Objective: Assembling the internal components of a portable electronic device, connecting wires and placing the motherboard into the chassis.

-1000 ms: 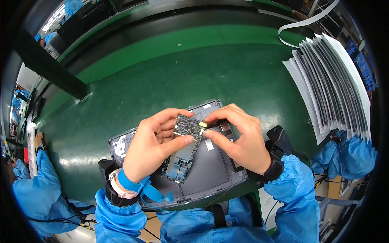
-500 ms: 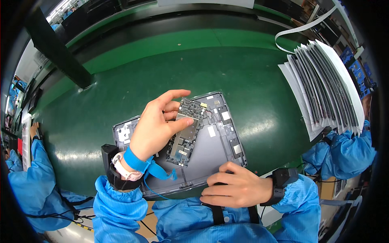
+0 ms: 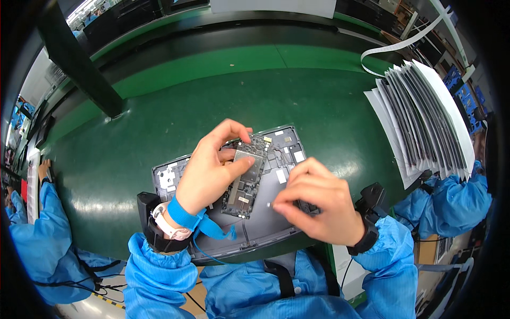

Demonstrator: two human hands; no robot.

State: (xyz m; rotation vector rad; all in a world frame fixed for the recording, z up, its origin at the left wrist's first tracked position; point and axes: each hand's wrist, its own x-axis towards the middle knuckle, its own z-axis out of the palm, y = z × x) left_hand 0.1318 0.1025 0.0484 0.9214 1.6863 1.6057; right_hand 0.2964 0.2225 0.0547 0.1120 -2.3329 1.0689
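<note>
My left hand (image 3: 210, 167) is closed on a circuit board (image 3: 245, 183), thumb on its silver shield and fingers at its far edge. The board is long and tilted, held over a grey tablet housing (image 3: 268, 226). White labels and dark parts line the housing's rim. Close to the board's right side, my right hand (image 3: 319, 202) pinches a tiny pale piece (image 3: 269, 204) too small to name. A blue wrist strap (image 3: 183, 212) with a loose cord and a white watch (image 3: 167, 226) sit on my left wrist.
A row of upright grey sheets (image 3: 419, 119) between white boards stands at the right of the green table (image 3: 175, 122). A dark post (image 3: 79, 64) rises at the left. Blue-sleeved people sit at left (image 3: 40, 228) and right (image 3: 446, 204).
My right hand has risen from the housing's near edge towards the board, and its fingers now pinch a tiny piece. The left hand keeps its hold on the board.
</note>
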